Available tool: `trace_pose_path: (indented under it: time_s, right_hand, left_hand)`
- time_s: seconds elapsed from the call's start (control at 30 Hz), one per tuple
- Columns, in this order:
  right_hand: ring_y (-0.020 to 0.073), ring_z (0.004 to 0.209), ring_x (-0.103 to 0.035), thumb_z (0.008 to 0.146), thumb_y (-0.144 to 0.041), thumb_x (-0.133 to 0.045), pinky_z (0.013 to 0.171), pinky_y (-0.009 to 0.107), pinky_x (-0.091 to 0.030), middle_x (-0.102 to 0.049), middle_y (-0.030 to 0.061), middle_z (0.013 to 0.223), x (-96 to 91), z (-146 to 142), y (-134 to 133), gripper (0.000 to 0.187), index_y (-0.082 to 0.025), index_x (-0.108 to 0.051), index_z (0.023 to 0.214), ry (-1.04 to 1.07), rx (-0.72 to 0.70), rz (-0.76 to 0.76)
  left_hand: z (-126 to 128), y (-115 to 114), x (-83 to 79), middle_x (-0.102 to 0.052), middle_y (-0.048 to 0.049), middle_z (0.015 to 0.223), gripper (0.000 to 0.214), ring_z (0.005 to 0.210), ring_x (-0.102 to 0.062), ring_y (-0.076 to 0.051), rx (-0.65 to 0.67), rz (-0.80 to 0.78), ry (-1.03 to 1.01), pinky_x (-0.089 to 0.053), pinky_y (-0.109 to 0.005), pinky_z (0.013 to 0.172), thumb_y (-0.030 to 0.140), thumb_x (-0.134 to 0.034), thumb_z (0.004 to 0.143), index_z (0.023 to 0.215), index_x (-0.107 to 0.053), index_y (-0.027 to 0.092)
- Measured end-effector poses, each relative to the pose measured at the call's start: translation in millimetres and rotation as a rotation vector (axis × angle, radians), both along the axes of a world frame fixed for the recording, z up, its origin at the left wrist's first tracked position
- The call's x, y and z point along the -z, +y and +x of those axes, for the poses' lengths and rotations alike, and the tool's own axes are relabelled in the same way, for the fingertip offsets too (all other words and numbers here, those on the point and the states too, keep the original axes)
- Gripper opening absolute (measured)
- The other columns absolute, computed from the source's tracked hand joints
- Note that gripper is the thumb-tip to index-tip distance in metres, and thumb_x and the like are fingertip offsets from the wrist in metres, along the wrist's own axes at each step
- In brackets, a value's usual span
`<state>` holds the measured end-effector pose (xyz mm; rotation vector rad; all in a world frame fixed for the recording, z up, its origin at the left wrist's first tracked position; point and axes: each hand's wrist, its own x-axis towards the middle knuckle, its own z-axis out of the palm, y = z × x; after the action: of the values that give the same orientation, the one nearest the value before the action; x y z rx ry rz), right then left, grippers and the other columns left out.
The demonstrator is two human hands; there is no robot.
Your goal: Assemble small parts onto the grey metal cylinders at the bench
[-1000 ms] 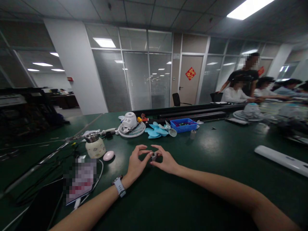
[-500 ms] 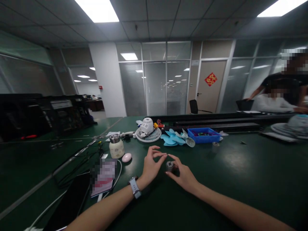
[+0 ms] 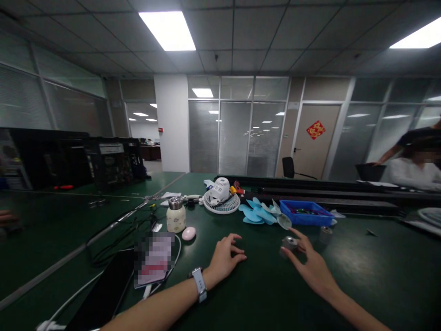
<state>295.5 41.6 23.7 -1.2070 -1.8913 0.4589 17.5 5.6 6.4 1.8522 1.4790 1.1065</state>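
Observation:
My right hand [image 3: 310,266] pinches a small grey metal cylinder [image 3: 289,242] between thumb and fingers, just above the green table, a short way in front of the blue tray [image 3: 303,214]. My left hand [image 3: 225,257], with a watch on the wrist, rests on the table with its fingers loosely curled and nothing in them. A second small grey cylinder [image 3: 325,233] stands on the table to the right of the held one. Light blue fan blades [image 3: 257,214] lie beside the tray.
A white fan grille with motor [image 3: 221,198] sits at the back. A cream flask [image 3: 176,216] and a pink oval thing [image 3: 188,233] stand at the left. Cables, a phone and a dark tablet lie near left. People sit at the far right.
My right hand has carried the grey cylinder to the right, away from my left hand. My left hand let go and came down onto the table. The camera has turned left.

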Motion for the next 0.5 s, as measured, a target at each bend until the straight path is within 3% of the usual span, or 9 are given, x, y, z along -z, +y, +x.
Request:
trace_pose_path:
  time_s: [0.1, 0.2, 0.37, 0.5]
  right_hand:
    - [0.0356, 0.096, -0.067, 0.071, -0.069, -0.052, 0.082, 0.052, -0.053, -0.068, 0.0138, 0.11, 2.7, 67, 30, 0.08, -0.027, -0.04, 0.138, -0.042, 0.329, 0.025]
    - [0.04, 0.09, -0.067, 0.067, -0.074, -0.047, 0.077, 0.056, -0.052, -0.067, 0.0196, 0.107, 10.1, 121, 53, 0.087, -0.026, -0.039, 0.139, -0.081, 0.501, 0.001]
    - [0.0371, 0.095, -0.066, 0.069, -0.074, -0.043, 0.08, 0.051, -0.049, -0.064, 0.0283, 0.107, 27.6, 158, 73, 0.084, -0.028, -0.038, 0.139, -0.077, 0.57, -0.101]
    - [0.0371, 0.087, -0.067, 0.066, -0.074, -0.046, 0.078, 0.052, -0.051, -0.066, 0.0238, 0.105, 39.6, 164, 82, 0.087, -0.023, -0.042, 0.136, -0.106, 0.536, -0.095]
  left_hand:
    - [-1, 2, 3.0, -0.075, -0.0016, 0.095, 0.052, 0.115, -0.06, -0.024, -0.013, -0.004, -0.002, -0.031, -0.044, 0.102, 0.03, -0.075, 0.07, 0.116, -0.052, 0.025]
    - [-2, 4, 4.2, -0.076, -0.0007, 0.093, 0.049, 0.112, -0.06, -0.025, -0.006, 0.019, 0.031, -0.03, -0.045, 0.101, 0.032, -0.075, 0.071, 0.115, -0.053, 0.025]
    - [-3, 2, 0.8, -0.077, -0.0007, 0.089, 0.048, 0.113, -0.058, -0.025, 0.01, 0.045, 0.071, -0.028, -0.045, 0.1, 0.033, -0.075, 0.072, 0.114, -0.053, 0.023]
    - [-3, 1, -2.3, -0.077, -0.0023, 0.092, 0.048, 0.115, -0.058, -0.025, 0.012, 0.022, 0.078, -0.027, -0.046, 0.102, 0.035, -0.074, 0.072, 0.113, -0.052, 0.022]
